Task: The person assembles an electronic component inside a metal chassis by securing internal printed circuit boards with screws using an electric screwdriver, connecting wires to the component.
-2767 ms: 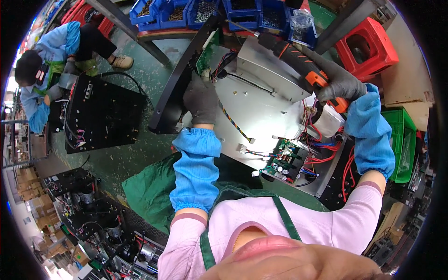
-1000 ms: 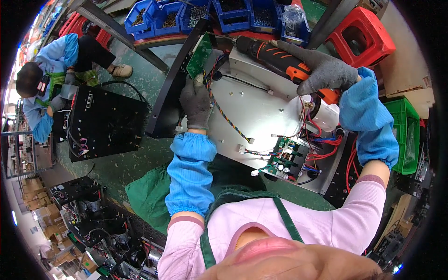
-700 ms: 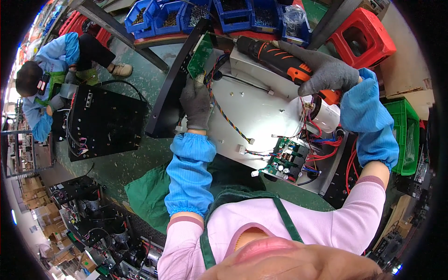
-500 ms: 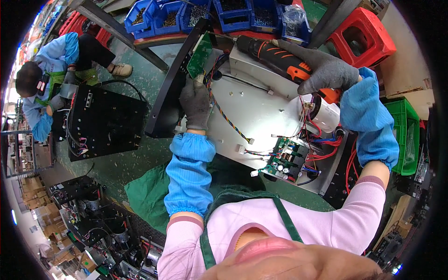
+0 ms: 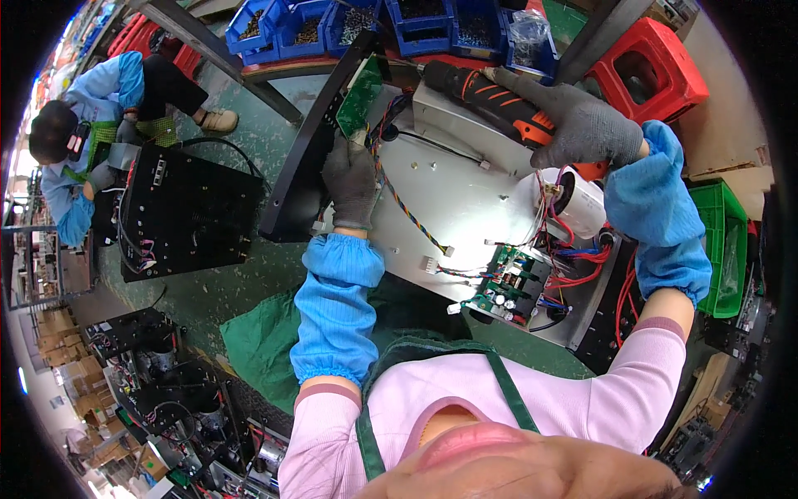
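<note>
My right hand (image 5: 588, 126), in a grey glove, is wrapped round an orange-and-black power screwdriver (image 5: 490, 98). The tool lies level above the metal chassis (image 5: 424, 195), its nose pointing left toward a green circuit board (image 5: 359, 100). That board stands upright along the inner side of a black panel (image 5: 293, 179). At the board's lower end, the gloved fingers of my left hand (image 5: 349, 183) pinch it where a twisted bundle of coloured wires (image 5: 397, 204) begins. The tool's tip and any screw there are too small to make out clearly.
A second circuit board (image 5: 509, 287), a white cylinder (image 5: 582, 208) and red wires sit at the chassis's right. Blue bins (image 5: 357, 29) of small hardware line the far side. A red stool (image 5: 648, 71) and green crate (image 5: 725, 249) stand right. A co-worker handles a black unit (image 5: 193, 218) left.
Both of my hands keep their hold, with the tool almost in the same place. The whole view has shifted very slightly.
</note>
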{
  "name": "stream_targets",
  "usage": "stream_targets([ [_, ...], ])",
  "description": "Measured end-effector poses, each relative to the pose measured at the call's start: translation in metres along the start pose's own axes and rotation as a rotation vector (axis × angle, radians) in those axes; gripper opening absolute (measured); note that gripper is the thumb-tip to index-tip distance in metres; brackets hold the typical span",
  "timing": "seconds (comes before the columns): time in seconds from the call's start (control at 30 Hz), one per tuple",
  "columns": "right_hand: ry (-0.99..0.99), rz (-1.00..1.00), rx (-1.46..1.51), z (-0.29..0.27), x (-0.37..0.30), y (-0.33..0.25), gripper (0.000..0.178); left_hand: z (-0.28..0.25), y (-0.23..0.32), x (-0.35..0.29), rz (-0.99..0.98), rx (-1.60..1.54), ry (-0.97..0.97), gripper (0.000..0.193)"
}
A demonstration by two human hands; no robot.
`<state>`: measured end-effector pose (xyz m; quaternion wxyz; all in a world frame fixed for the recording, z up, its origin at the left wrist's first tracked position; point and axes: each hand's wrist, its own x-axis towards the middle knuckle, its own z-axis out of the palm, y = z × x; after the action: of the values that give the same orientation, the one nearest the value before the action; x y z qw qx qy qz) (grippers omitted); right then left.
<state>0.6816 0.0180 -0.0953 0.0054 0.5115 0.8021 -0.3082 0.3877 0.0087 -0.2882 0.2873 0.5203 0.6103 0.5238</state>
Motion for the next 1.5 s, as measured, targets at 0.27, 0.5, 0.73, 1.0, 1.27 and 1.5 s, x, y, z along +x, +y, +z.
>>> stream_targets([
  [0.27,0.049,-0.166,-0.002,-0.001,0.005,0.027,0.109,-0.002,0.000,0.000,-0.094,0.031,-0.072,0.028],
  [0.5,0.047,-0.177,0.044,0.008,0.007,0.039,0.108,0.000,0.003,-0.002,-0.087,-0.050,-0.058,0.026],
  [0.73,0.003,-0.060,0.070,0.002,0.002,0.023,0.106,0.001,-0.011,0.000,-0.003,-0.023,-0.010,0.026],
  [1.0,0.012,-0.055,0.103,-0.002,-0.005,0.019,0.100,-0.001,0.001,-0.002,-0.061,-0.074,-0.036,0.031],
  [1.27,0.014,0.016,0.052,-0.014,-0.016,0.008,0.098,-0.003,0.008,-0.007,0.285,0.325,0.114,0.040],
  [1.5,0.007,-0.294,0.070,-0.021,-0.030,0.009,0.105,-0.032,0.088,-0.043,-0.147,-0.180,-0.017,0.035],
])
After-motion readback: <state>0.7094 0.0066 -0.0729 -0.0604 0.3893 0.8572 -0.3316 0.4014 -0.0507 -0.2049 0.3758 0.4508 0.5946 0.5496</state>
